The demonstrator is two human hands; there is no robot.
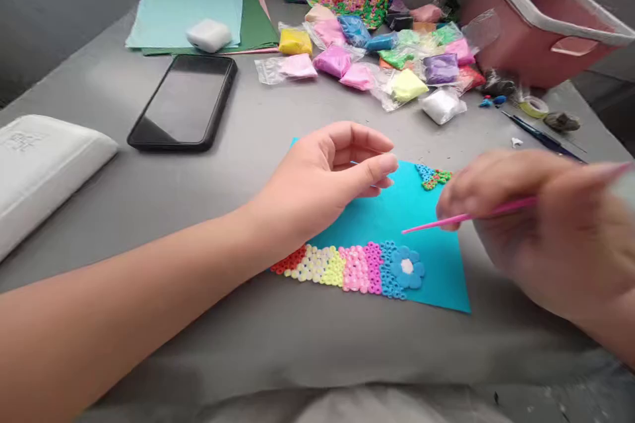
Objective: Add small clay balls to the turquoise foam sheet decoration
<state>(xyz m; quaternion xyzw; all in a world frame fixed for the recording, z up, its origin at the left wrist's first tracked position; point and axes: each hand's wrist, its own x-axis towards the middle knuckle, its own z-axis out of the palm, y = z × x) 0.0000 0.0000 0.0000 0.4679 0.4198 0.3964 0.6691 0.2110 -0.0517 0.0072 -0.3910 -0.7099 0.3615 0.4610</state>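
Observation:
A turquoise sheet (397, 225) lies flat on the grey surface, with a band of small clay rings in red, cream, yellow, pink and blue along its near edge (347, 268) and a blue clay flower (407, 268). My left hand (327, 178) rests on the sheet's left part, its fingers curled loosely and holding nothing that I can see. My right hand (536, 225), blurred, grips a thin pink tool (466, 217) whose tip hovers over the sheet just above the flower. A small blue and green clay cluster (432, 176) sits at the sheet's far right corner.
Several bags of coloured clay (387, 59) lie at the back, beside a pink basket (540, 20). A black phone (183, 102), a white case (208, 34) on coloured paper sheets (188, 13), a white pack (40, 165), and dark tools (540, 135) lie around.

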